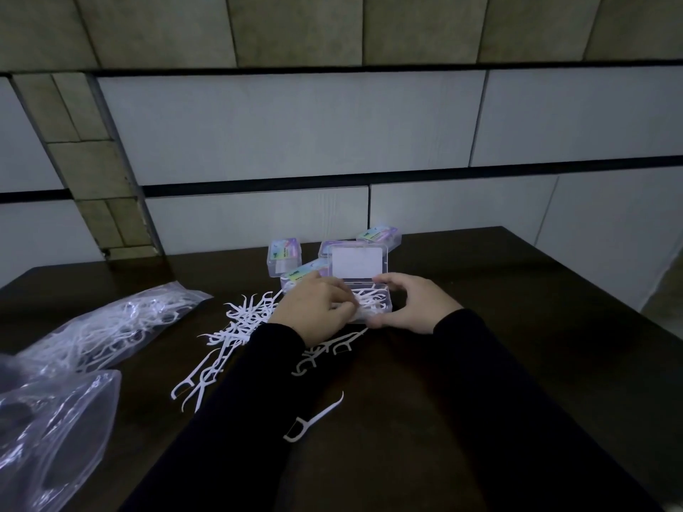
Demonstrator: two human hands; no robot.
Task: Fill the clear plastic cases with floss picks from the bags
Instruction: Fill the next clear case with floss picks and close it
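Dim, bluish indoor light, dark table (480, 364) swallowing detail, soft focus, wide-angle bending at edges

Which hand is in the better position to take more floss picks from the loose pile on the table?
Probably the left hand: the loose pile lies just left of it, while the right hand grips the open case on the far side.

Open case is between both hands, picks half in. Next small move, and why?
Probably let go of the picks and draw the left hand out for more from the loose pile. Its fingers are in the open case, which the right hand grips; the lid stands up and many picks remain on the table.
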